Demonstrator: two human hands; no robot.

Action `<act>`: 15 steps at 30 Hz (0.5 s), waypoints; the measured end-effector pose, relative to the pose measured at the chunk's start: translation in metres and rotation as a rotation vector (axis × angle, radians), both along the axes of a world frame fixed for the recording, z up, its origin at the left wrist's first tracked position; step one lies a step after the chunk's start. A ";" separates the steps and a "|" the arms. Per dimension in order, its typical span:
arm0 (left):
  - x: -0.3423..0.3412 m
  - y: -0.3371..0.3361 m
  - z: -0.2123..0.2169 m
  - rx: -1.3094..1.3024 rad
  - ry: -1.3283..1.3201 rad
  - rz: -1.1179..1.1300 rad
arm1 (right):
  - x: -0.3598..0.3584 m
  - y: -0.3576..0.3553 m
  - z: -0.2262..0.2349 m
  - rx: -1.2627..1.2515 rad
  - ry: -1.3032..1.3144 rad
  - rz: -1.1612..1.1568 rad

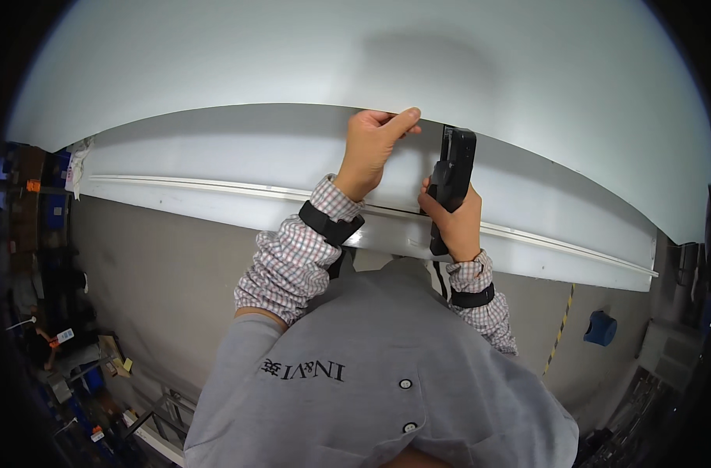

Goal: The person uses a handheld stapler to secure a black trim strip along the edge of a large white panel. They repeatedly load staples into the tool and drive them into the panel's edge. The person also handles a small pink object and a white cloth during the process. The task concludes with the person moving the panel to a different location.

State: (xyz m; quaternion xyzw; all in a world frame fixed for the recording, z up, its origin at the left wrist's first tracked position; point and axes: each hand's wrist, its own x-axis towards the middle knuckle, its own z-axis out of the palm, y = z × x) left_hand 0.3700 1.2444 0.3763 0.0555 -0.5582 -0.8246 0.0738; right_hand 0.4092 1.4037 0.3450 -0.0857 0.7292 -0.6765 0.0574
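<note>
White panel [238,148] runs wide across the view. Left hand [371,148] pinches its upper edge, fingers [398,123] curled over and closed on it. Right hand [453,222], just beside, fingers wrapped tight around a black handheld tool [453,175], held upright against the panel face. Pale trim strip [215,187] runs below both hands.

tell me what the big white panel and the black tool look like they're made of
White panel: probably painted sheet metal or laminate; smooth, matte, with a thin, crisp edge under the left hand. Black tool in the right hand: looks like moulded plastic, with a dull sheen.
</note>
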 end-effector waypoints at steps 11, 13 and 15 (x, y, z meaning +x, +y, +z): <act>-0.013 0.069 -0.031 0.116 -0.021 -0.113 | -0.002 0.030 -0.020 0.024 -0.044 -0.131; -0.013 0.071 -0.031 0.141 -0.048 -0.112 | -0.002 0.030 -0.019 0.024 -0.063 -0.141; -0.012 0.071 -0.029 0.119 -0.072 -0.104 | -0.001 0.030 -0.017 0.020 -0.058 -0.154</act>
